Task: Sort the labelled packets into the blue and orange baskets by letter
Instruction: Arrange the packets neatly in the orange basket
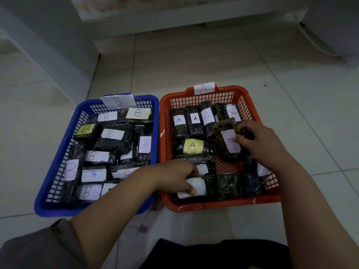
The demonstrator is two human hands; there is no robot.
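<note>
Packet [228, 139] sits tilted in the orange basket [206, 205], right hand [258, 140] pinching its far end — left hand [180, 177] grips a nearer front-row packet [194, 188].

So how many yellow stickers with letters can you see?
2. One yellow paper label marked B is on a dark packet at the left of the blue plastic basket; one yellow paper label marked A is mid-left in the orange plastic basket. More may be hidden.

Light: dim and flat, so you get dark packets with little detail
Shadows: soft under your arms
Edges: wide-angle bend in the floor tiles [213, 61]
Focus: slightly soft throughout, labels readable
</note>
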